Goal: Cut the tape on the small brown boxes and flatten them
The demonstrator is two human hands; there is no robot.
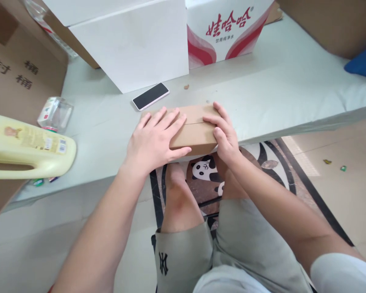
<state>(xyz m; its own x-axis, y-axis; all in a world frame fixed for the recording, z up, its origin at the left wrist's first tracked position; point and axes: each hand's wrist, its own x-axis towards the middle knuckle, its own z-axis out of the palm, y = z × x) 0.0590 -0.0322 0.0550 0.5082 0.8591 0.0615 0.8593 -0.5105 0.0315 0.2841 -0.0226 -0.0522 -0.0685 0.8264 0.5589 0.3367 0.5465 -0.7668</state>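
Observation:
A small brown cardboard box (198,132) with a seam across its top sits at the table's front edge. My left hand (155,138) lies on its left part, fingers spread over the top and thumb stretched along the front edge. At the other end, my right hand (225,132) is curled round the right side, fingers on top and thumb at the near corner. The box looks closed; its left end is hidden under my left hand. Just behind it lies a phone (151,96) with a dark screen.
A white box (140,49) and a red-and-white water carton (225,36) stand behind. On the left are a large carton (21,69), a clear plastic container (55,113) and a pale yellow jug (49,150). Something blue (364,63) rests at right. A panda-print stool (203,179) shows below.

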